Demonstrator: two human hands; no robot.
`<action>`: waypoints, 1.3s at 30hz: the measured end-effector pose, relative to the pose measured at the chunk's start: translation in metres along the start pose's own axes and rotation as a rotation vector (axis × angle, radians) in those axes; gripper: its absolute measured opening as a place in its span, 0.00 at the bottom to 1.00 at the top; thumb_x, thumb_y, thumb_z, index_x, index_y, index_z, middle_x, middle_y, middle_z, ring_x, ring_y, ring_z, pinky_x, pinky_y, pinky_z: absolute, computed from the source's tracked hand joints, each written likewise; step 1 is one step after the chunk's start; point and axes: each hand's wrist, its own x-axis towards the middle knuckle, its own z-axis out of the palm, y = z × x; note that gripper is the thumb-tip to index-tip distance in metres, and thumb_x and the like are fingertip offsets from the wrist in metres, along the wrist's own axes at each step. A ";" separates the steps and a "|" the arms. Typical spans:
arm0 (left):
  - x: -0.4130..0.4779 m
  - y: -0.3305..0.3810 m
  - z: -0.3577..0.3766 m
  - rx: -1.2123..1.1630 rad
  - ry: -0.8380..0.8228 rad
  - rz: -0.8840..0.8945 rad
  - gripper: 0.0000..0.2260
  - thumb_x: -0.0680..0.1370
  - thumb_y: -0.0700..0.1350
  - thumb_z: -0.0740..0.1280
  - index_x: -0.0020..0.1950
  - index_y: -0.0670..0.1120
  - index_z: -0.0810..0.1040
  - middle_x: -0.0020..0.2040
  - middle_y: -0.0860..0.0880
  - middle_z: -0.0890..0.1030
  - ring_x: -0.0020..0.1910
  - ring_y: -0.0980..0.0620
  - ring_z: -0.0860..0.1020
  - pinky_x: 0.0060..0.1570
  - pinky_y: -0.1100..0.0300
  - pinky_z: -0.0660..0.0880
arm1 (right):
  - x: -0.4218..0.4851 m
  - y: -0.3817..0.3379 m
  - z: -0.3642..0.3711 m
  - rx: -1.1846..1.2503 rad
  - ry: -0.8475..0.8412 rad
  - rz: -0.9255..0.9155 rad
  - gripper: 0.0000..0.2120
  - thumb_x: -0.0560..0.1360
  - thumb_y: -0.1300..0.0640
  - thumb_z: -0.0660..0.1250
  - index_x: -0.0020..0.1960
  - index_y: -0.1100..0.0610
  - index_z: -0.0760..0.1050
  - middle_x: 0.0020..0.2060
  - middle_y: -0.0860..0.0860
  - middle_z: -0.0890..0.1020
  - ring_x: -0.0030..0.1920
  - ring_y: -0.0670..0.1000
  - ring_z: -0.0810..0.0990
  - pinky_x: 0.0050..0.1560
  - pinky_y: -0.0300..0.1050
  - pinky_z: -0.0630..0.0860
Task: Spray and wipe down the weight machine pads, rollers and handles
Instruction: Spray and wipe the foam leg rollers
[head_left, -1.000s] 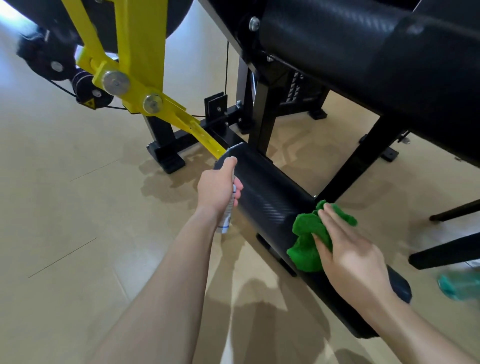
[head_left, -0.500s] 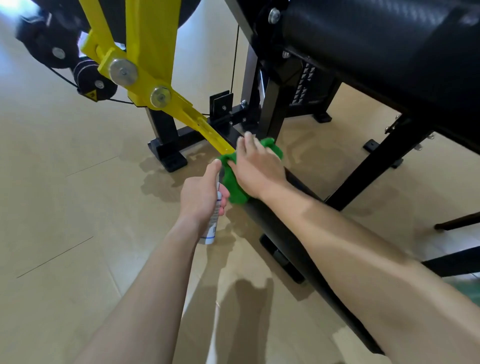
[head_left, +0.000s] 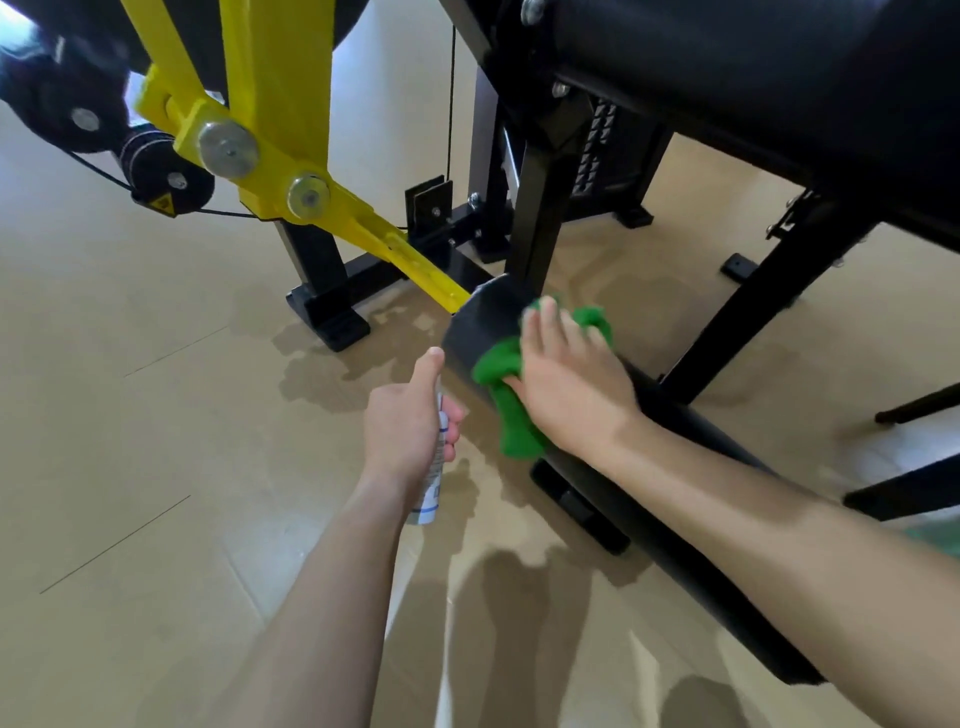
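Pressing cloth (head_left: 511, 415) onto roller (head_left: 483, 322) under straight-fingered right hand (head_left: 571, 384). Gripping bottle (head_left: 434, 488) in left hand (head_left: 405, 421). Needing firm, overlapping strokes.

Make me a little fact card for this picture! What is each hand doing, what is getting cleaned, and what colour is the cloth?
left hand: holds a spray bottle upright, beside the roller
right hand: presses the cloth onto the roller with flat fingers
getting cleaned: black roller, near its end by the yellow arm
cloth colour: green
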 end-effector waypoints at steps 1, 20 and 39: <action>-0.001 -0.002 0.001 0.002 0.008 0.008 0.29 0.83 0.58 0.65 0.32 0.37 0.77 0.25 0.43 0.71 0.22 0.47 0.68 0.24 0.60 0.68 | 0.025 -0.012 -0.004 0.025 0.006 0.012 0.36 0.82 0.43 0.57 0.78 0.67 0.56 0.76 0.68 0.62 0.74 0.65 0.65 0.68 0.60 0.68; -0.116 -0.040 0.116 0.132 -0.461 0.138 0.16 0.86 0.57 0.61 0.72 0.55 0.78 0.29 0.40 0.71 0.26 0.50 0.69 0.31 0.56 0.72 | -0.219 0.096 0.020 0.088 -0.150 0.034 0.31 0.82 0.54 0.60 0.80 0.64 0.54 0.77 0.63 0.63 0.78 0.63 0.59 0.72 0.59 0.65; -0.154 -0.097 0.096 0.820 -0.226 0.233 0.29 0.81 0.69 0.57 0.62 0.49 0.85 0.34 0.46 0.83 0.41 0.46 0.83 0.42 0.50 0.75 | -0.322 0.126 -0.005 0.976 0.043 0.820 0.18 0.79 0.58 0.68 0.68 0.50 0.79 0.56 0.46 0.84 0.57 0.49 0.81 0.58 0.41 0.74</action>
